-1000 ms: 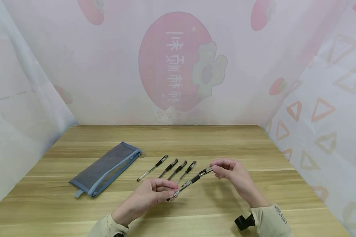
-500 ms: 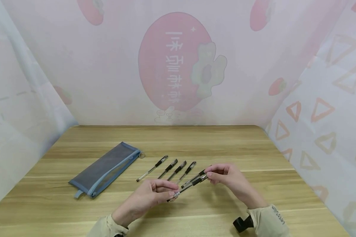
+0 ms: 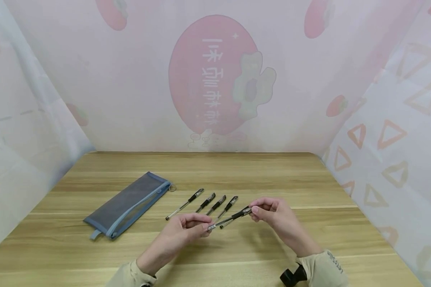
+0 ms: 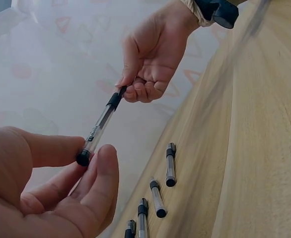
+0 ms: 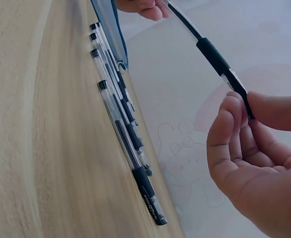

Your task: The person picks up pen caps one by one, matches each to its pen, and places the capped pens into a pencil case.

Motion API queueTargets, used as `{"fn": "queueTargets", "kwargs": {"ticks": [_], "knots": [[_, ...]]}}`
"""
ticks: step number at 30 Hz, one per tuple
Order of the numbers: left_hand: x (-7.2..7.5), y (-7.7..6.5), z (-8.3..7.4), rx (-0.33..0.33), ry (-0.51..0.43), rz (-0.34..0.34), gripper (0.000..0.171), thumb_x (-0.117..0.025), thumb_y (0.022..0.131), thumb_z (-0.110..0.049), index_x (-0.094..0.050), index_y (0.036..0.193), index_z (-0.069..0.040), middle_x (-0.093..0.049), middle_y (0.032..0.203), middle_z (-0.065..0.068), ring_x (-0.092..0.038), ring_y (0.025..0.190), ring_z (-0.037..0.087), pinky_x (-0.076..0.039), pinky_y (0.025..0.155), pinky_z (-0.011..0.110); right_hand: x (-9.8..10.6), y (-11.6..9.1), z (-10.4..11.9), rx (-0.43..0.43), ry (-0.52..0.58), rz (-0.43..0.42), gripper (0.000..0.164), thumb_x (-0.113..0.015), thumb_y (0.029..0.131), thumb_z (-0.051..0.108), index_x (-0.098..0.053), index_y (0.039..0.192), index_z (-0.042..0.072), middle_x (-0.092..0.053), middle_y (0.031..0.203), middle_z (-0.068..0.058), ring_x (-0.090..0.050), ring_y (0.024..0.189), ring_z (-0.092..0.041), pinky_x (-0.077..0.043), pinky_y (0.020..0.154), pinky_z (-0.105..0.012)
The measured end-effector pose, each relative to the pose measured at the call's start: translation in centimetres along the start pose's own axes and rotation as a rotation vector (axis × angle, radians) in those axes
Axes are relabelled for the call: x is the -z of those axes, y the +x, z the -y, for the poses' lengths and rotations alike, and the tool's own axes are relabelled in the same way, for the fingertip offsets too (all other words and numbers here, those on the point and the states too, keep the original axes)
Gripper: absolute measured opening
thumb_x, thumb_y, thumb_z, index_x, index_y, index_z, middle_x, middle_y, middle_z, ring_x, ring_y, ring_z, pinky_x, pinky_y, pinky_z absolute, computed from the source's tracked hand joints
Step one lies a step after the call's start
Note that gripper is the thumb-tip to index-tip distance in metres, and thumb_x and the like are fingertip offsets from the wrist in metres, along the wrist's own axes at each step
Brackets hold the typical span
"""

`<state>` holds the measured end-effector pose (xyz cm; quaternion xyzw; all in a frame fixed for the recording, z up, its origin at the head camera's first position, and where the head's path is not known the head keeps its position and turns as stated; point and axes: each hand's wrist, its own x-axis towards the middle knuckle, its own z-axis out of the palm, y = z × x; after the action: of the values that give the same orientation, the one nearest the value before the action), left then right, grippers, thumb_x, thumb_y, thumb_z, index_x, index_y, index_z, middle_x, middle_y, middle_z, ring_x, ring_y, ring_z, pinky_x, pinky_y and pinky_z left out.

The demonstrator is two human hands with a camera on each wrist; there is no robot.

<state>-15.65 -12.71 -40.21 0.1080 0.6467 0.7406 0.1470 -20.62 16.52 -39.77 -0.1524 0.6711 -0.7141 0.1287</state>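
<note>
A gel pen (image 3: 238, 215) with a clear barrel and black grip is held between both hands, slanting over the table. My right hand (image 3: 281, 221) pinches its clip end between thumb and fingers. At the black-plugged tail end, my left hand (image 3: 186, 231) pinches the barrel (image 4: 97, 130) between thumb and fingertips. Just beneath lies a similar pen (image 5: 144, 186), partly covered by the held one in the head view. Several more black-gripped pens (image 3: 229, 204) rest in a slanted row to its left, some with their lower ends hidden by my left hand.
A blue-grey mesh pencil case (image 3: 123, 203) with a light blue zipper and a small ring (image 3: 172, 187) lies left of the pens. The wooden table (image 3: 291, 171) ends at a pink printed backdrop, with fabric walls on both sides.
The right hand has moved a little left and toward the body with the pen's clip end. The left hand has risen slightly, and the tail end no longer sticks out below its fingers.
</note>
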Motion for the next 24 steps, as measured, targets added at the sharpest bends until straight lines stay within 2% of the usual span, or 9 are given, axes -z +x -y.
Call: {"fn": "queueTargets", "kwargs": {"ticks": [5, 10, 14, 19, 24], "knots": [[0.04, 0.09, -0.03, 0.031, 0.000, -0.022, 0.028, -0.063, 0.097, -0.005, -0.060, 0.115, 0.016, -0.068, 0.100, 0.022, -0.068, 0.086, 0.025, -0.058, 0.075, 0.031, -0.16, -0.10, -0.03, 0.004, 0.051, -0.018, 0.029, -0.069, 0.091, 0.004, -0.060, 0.111, -0.015, -0.067, 0.093, -0.012, -0.063, 0.081, -0.017, -0.055, 0.081, -0.031], [0.01, 0.16, -0.18, 0.055, 0.030, -0.061, 0.023, -0.059, 0.099, -0.005, -0.061, 0.110, 0.015, -0.068, 0.089, 0.018, -0.064, 0.073, 0.017, -0.054, 0.062, 0.023, -0.33, -0.13, -0.12, 0.009, 0.114, -0.018, 0.028, -0.071, 0.090, 0.003, -0.061, 0.110, -0.014, -0.066, 0.095, -0.015, -0.063, 0.081, -0.017, -0.055, 0.080, -0.031], [-0.03, 0.17, -0.22, 0.059, 0.038, -0.114, 0.024, -0.060, 0.098, -0.007, -0.061, 0.109, 0.015, -0.068, 0.087, 0.015, -0.062, 0.071, 0.015, -0.053, 0.060, 0.022, -0.41, -0.21, -0.09, -0.007, 0.113, -0.023, 0.029, -0.073, 0.089, 0.006, -0.062, 0.109, -0.013, -0.066, 0.094, -0.015, -0.062, 0.080, -0.018, -0.055, 0.077, -0.030], [-0.05, 0.20, -0.29, 0.041, 0.001, -0.199, 0.023, -0.066, 0.095, -0.008, -0.063, 0.107, 0.012, -0.068, 0.088, 0.017, -0.063, 0.074, 0.017, -0.055, 0.064, 0.024, -0.50, -0.21, -0.06, -0.021, 0.072, -0.020, 0.034, -0.075, 0.087, 0.008, -0.062, 0.109, -0.014, -0.068, 0.092, -0.015, -0.061, 0.076, -0.019, -0.054, 0.073, -0.028], [0.01, 0.29, -0.42, 0.021, -0.022, -0.234, 0.024, -0.068, 0.094, -0.008, -0.063, 0.107, 0.012, -0.068, 0.090, 0.018, -0.065, 0.080, 0.021, -0.057, 0.066, 0.026, -0.54, -0.23, -0.11, -0.023, 0.044, -0.010, 0.035, -0.076, 0.086, 0.007, -0.062, 0.107, -0.016, -0.069, 0.090, -0.017, -0.062, 0.075, -0.021, -0.054, 0.069, -0.027]]}}
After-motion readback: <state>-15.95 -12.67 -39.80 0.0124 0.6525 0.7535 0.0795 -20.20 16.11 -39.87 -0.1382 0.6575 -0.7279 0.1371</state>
